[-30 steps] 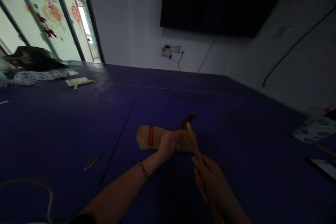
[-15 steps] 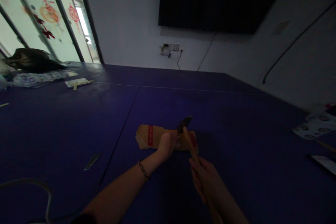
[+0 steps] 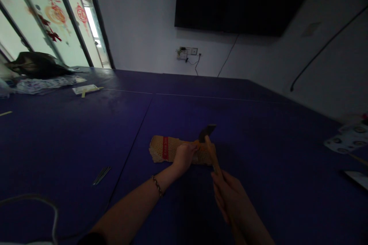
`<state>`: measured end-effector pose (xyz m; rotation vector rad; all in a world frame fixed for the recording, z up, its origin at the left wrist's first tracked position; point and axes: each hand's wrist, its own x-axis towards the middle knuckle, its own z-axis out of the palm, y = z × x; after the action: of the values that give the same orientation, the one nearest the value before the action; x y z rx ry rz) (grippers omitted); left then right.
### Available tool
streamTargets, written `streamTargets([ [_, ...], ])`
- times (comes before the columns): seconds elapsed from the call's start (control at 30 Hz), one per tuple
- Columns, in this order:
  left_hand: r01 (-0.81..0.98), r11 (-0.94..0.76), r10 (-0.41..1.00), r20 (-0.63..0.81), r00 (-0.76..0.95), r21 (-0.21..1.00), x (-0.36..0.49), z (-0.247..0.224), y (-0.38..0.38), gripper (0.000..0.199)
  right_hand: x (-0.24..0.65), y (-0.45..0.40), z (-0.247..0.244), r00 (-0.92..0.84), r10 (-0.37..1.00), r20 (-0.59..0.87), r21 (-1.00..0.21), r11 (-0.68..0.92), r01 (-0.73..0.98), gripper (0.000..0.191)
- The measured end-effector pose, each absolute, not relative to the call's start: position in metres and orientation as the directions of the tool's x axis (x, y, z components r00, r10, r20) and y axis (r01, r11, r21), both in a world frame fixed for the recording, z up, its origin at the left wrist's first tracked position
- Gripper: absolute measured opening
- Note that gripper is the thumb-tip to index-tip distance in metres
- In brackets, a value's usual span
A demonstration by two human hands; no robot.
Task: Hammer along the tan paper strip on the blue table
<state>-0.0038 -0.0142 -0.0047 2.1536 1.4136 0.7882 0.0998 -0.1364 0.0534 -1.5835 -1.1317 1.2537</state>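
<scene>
My right hand (image 3: 230, 195) is wrapped round the wooden handle of a hammer (image 3: 212, 153), whose dark head is raised just beyond my left fingertips. My left hand (image 3: 184, 157) rests on a torn strip of brown patterned cardboard (image 3: 158, 149) with red printed bands, which lies flat on the purple surface. Its fingers are pinched close to the hammer head; what they hold, if anything, is too dark and small to make out. Several thin metal rods or long nails (image 3: 101, 176) lie in a bunch to the left of my forearm.
The wide purple surface (image 3: 120, 107) has a dark seam left of the cardboard. A white packet (image 3: 86, 89) and a dark bag (image 3: 40, 65) lie at the far left. A pale cable (image 3: 37, 198) curves at the near left. A flat screen-like object (image 3: 356, 179) lies at the right edge.
My right hand and the hammer have shifted slightly to the right, the head a little higher and farther from my left fingertips. My left hand and the cardboard stay in place.
</scene>
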Motion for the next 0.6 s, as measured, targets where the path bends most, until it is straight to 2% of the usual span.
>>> streamTargets([
  [0.17, 0.698, -0.379, 0.925, 0.23, 0.302, 0.608, -0.0041, -0.0047, -0.0139, 0.023, 0.1001, -0.1367, 0.0527, 0.066, 0.955, -0.289, -0.936, -0.296, 0.188, 0.031],
  [0.4, 0.594, -0.415, 0.908, 0.268, 0.323, 0.689, -0.004, -0.0076, -0.0121, 0.023, 0.0963, -0.1377, 0.0499, 0.099, 0.96, -0.262, -0.951, -0.274, 0.143, 0.032],
  [0.6, 0.592, -0.407, 0.91, 0.257, 0.325, 0.696, -0.0045, -0.0057, -0.0133, 0.022, 0.093, -0.1356, 0.0523, 0.094, 0.955, -0.282, -0.948, -0.292, 0.126, 0.031],
])
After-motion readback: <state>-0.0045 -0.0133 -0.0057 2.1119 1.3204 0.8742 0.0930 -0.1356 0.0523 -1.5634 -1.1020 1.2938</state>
